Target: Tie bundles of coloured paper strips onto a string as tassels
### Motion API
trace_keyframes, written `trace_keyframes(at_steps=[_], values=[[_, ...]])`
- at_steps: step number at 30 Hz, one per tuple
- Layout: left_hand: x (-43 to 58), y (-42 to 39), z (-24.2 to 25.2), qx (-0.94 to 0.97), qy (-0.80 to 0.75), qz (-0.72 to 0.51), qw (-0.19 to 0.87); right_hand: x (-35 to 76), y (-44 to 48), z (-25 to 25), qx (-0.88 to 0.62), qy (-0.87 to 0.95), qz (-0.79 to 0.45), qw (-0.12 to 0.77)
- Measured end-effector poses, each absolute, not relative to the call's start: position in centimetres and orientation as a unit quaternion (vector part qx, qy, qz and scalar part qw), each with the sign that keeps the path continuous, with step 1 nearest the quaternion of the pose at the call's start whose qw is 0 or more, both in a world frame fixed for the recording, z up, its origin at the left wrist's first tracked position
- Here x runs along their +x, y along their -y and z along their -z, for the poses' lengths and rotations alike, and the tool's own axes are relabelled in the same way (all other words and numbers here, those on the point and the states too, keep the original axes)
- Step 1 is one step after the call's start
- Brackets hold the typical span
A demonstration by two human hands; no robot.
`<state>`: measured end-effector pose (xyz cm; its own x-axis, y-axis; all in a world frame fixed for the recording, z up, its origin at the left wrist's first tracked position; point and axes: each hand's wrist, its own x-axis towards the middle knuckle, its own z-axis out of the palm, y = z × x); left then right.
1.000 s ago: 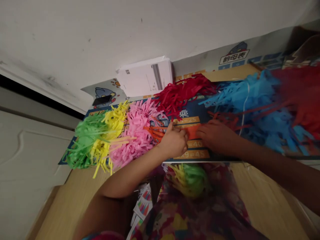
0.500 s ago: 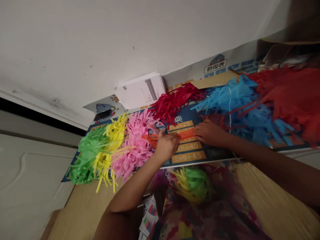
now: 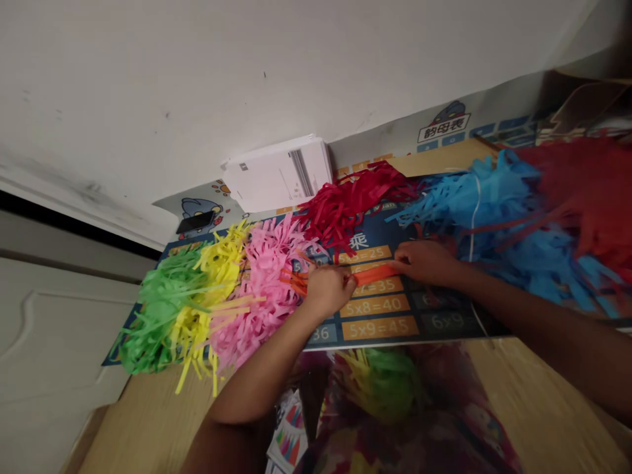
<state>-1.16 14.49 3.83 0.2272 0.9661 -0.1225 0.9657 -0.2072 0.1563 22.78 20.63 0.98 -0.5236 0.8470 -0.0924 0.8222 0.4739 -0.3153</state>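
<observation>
- The orange paper strip (image 3: 375,274) stretches almost level between the two hands, lying on or just above the chart
- The left hand (image 3: 328,291) is closed, with its fingers bunched over one end of the strip, and orange paper ends (image 3: 295,281) stick out beyond it against the pink paper
- The right hand (image 3: 424,262) is loosely curled, with its fingertips (image 3: 399,258) at the strip's other end; I cannot tell whether they pinch it or only press on it
- Beneath the hands lies a dark blue multiplication chart (image 3: 375,316) with orange sum boxes, on a wooden table (image 3: 533,395)
- Shredded paper bunches cover much of the chart: green (image 3: 162,322), yellow (image 3: 222,253) and pink (image 3: 264,296) to the left of the left hand, dark red (image 3: 343,207) above the hands, and blue (image 3: 474,204) and red (image 3: 582,191) beyond the right hand
- A white box (image 3: 276,174) stands against the white wall (image 3: 247,72), near a black phone (image 3: 196,222) lying by a printed cartoon sticker
- A white door panel (image 3: 59,329) fills the lower left
- Patterned cloth (image 3: 434,408) and printed cards (image 3: 289,434) show at the bottom, both cut off by the frame
- The left hand hides part of the strip, and the far right corner is too dim to make out
</observation>
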Motion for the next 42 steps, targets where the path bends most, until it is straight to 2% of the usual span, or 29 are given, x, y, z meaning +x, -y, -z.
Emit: trace_keyframes(at_steps=[13, 16, 21, 24, 29, 36, 42], values=[[-1.2, -15.2, -4.0, 0.778, -0.62, 0.035, 0.093, 22.6, -20.7, -0.8, -0.482, 0.862, -0.154, 0.022], [-1.2, -15.0, -4.3, 0.791, -0.608, 0.033, 0.062, 22.2, -20.4, -1.4, -0.495, 0.856, -0.146, 0.028], [-1.5, -14.4, -4.3, 0.915, -0.399, 0.012, -0.065, 22.4, -19.8, -4.1, -0.423, 0.903, 0.026, 0.068], [-1.4, -14.1, -4.5, 0.933, -0.346, 0.037, -0.088, 22.9, -19.4, -5.1, -0.403, 0.912, 0.045, 0.065], [0.1, -14.0, -4.8, 0.904, -0.414, 0.015, -0.103, 21.8, -18.3, -4.0, -0.285, 0.958, 0.007, 0.037], [0.4, -14.2, -4.4, 0.882, -0.46, 0.003, -0.097, 21.5, -18.8, -2.2, -0.328, 0.94, -0.031, 0.09], [-1.6, -13.5, -3.2, 0.88, -0.465, -0.062, -0.077, 22.2, -19.0, -1.0, -0.303, 0.943, -0.032, 0.133]])
